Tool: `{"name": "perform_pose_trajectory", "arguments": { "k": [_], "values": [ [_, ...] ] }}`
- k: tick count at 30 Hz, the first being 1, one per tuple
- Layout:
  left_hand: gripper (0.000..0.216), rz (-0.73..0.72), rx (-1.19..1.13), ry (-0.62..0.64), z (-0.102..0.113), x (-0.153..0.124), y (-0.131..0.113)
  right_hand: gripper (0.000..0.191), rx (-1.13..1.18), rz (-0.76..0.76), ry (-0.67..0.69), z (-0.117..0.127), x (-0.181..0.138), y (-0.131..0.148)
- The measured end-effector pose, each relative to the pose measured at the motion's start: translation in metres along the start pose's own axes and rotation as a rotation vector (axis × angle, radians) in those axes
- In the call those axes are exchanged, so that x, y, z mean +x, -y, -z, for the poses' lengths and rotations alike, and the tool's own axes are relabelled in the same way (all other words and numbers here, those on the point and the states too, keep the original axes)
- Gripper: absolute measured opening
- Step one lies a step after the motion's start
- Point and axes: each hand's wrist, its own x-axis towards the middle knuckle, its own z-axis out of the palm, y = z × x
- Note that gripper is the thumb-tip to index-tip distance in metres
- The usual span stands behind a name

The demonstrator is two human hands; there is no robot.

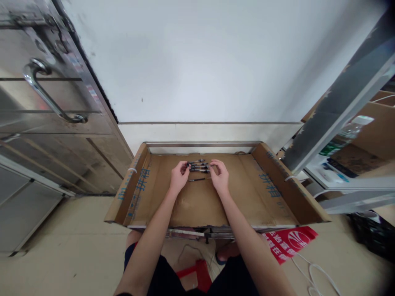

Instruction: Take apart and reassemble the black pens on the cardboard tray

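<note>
Several slim, dark pens [199,166] lie side by side between my two hands, low over the cardboard tray [197,205]. My left hand [179,176] pinches their left ends with thumb and fingers. At their right ends, the curved thumb and forefinger of my right hand [220,176] close on the tips. Just below this bunch a single dark pen [196,179] rests on the cardboard, its right end near my right thumb. The pens' finer details are too small to make out.
The tray's folded sides rise left [135,185] and right [277,181], with cable ties on them. A white wall [200,74] stands behind. To the left is a metal door with a handle [55,102]; at right, a shelf holds a plastic bottle [347,133].
</note>
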Motion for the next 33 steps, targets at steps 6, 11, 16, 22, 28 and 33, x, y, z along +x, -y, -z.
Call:
{"name": "perform_pose_trajectory", "arguments": {
  "k": [6,11,16,22,28,33],
  "values": [
    [0.015,0.006,0.000,-0.001,0.000,0.000,-0.001,0.015,-0.017,0.040,0.018,0.000,0.000,0.008],
    [0.016,-0.001,0.071,-0.026,0.001,0.000,-0.003,0.022,-0.097,0.020,0.022,0.002,-0.001,0.009],
    [0.016,-0.024,0.163,-0.078,0.004,0.000,-0.005,0.025,-0.191,0.020,-0.018,0.004,-0.001,0.003],
    [0.010,-0.012,0.362,-0.249,0.013,0.001,-0.003,0.025,-0.431,-0.042,-0.063,0.006,-0.002,-0.010],
    [0.001,0.015,0.730,-0.257,0.022,-0.002,-0.003,0.024,-0.712,-0.128,-0.101,0.007,-0.009,-0.015],
    [0.003,0.063,0.847,-0.204,0.022,-0.005,-0.003,0.023,-0.775,-0.142,-0.078,0.008,-0.011,-0.017]
  ]
}}
